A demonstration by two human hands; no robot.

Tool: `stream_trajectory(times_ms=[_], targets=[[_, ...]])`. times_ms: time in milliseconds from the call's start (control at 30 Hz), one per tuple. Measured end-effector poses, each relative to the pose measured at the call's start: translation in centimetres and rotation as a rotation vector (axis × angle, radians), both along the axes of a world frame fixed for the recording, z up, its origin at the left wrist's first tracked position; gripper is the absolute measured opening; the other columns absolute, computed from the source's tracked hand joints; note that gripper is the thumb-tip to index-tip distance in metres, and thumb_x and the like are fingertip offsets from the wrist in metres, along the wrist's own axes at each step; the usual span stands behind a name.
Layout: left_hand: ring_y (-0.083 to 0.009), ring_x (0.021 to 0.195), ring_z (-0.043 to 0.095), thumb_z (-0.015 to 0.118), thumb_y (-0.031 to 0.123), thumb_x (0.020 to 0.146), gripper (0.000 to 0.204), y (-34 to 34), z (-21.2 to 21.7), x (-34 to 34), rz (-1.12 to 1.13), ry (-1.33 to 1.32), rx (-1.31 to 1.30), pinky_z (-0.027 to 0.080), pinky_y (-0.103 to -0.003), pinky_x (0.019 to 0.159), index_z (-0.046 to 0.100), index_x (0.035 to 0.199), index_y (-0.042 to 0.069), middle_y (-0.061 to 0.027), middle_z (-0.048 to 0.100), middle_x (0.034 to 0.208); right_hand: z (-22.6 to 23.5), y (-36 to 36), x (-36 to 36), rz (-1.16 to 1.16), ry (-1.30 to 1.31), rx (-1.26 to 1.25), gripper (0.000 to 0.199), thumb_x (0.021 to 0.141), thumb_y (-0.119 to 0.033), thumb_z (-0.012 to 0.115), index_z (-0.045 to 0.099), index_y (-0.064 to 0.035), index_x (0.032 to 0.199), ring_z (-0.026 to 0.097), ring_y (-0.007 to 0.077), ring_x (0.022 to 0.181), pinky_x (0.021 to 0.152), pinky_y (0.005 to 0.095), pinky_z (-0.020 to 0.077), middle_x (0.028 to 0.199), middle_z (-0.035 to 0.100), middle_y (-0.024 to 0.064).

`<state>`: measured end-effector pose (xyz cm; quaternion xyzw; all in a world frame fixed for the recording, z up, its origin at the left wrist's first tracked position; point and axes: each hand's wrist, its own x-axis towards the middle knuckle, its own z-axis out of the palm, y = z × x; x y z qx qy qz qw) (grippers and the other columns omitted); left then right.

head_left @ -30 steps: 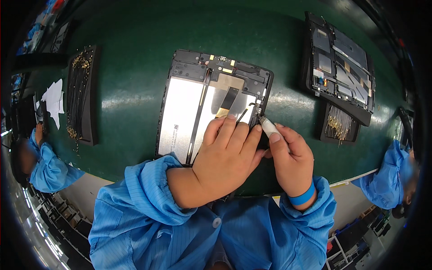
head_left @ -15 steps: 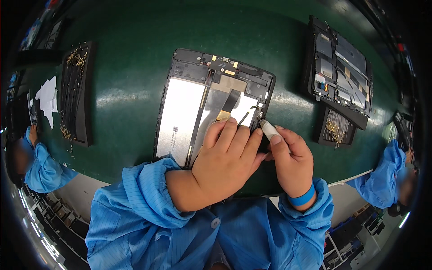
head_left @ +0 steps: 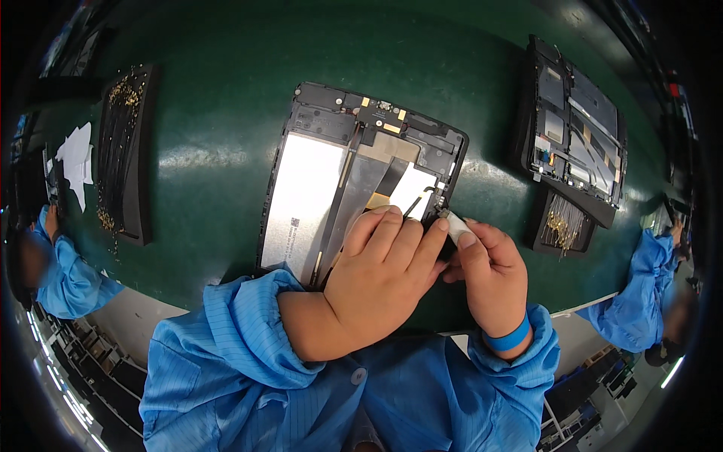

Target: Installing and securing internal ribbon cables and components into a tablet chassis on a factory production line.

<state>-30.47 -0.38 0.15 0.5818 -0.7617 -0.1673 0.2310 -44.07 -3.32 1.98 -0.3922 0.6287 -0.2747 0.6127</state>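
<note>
An opened tablet [head_left: 316, 181] lies back-up on the green mat, showing a silvery panel, flat ribbon cables and a black frame. My left hand [head_left: 384, 271] rests flat on its lower right part, fingers together, pressing on it. My right hand [head_left: 489, 271] pinches a small white tool [head_left: 456, 224] whose thin dark tip touches the tablet near its right edge. A blue band circles my right wrist.
A second opened tablet [head_left: 576, 128] lies at the far right, with a small black tray of gold-tipped parts [head_left: 561, 222] in front of it. A long black tray [head_left: 124, 151] with gold parts stands at the left. Other people's blue sleeves [head_left: 64, 271] show at both sides.
Both hands have stayed on the tablet's lower right part. The view shifted slightly; the tool tip barely moved.
</note>
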Motion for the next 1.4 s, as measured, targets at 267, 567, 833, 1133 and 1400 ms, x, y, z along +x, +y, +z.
stream_trajectory(times_ms=[267,567,833,1133,1400], targets=[[-0.0227,0.086,0.046,0.052,0.017,0.067,0.033,0.0,-0.1,-0.2,0.019,-0.024,-0.03,0.033,-0.034,0.082,0.053,0.098,0.003,-0.0085,0.048,0.084,0.6,-0.6,0.4,-0.004,0.032,0.05,0.021,0.078,-0.011,0.053,0.053,0.0031,0.092,0.05,0.0078,0.055,0.048,0.0178,0.0427,0.074,0.055,0.0062],[-0.028,0.089,0.045,0.063,0.016,0.061,0.045,-0.1,-0.2,-0.2,-0.003,0.019,-0.028,0.034,-0.038,0.08,0.05,0.102,0.003,-0.0103,0.046,0.09,1.6,-2.0,0.1,0.107,0.149,0.085,0.025,0.077,-0.017,0.054,0.054,0.0032,0.092,0.05,0.0075,0.051,0.046,0.0183,0.0417,0.069,0.055,0.0053],[-0.0278,0.088,0.045,0.063,0.017,0.063,0.044,-0.2,0.1,-0.1,-0.026,0.007,-0.039,0.034,-0.038,0.081,0.05,0.103,0.005,-0.0103,0.047,0.089,1.4,-0.8,-0.7,-0.065,0.045,0.109,0.024,0.078,-0.016,0.052,0.052,0.0028,0.094,0.048,0.0074,0.049,0.046,0.0184,0.0415,0.065,0.051,0.0027],[-0.0276,0.089,0.045,0.062,0.018,0.063,0.047,-0.1,0.1,0.1,-0.029,-0.006,-0.007,0.032,-0.037,0.082,0.048,0.106,0.004,-0.0096,0.047,0.089,0.3,0.6,-0.2,-0.015,-0.004,-0.014,0.022,0.078,-0.013,0.053,0.052,0.0025,0.095,0.05,0.0069,0.056,0.047,0.0178,0.0425,0.074,0.054,0.0053],[-0.027,0.089,0.046,0.061,0.019,0.063,0.046,-0.1,0.0,0.0,-0.006,-0.008,-0.017,0.032,-0.037,0.082,0.049,0.105,0.005,-0.0091,0.048,0.089,-0.2,1.1,0.2,-0.059,-0.019,-0.06,0.023,0.079,-0.012,0.052,0.051,0.0028,0.096,0.051,0.0072,0.059,0.049,0.0179,0.0431,0.079,0.056,0.0073]])
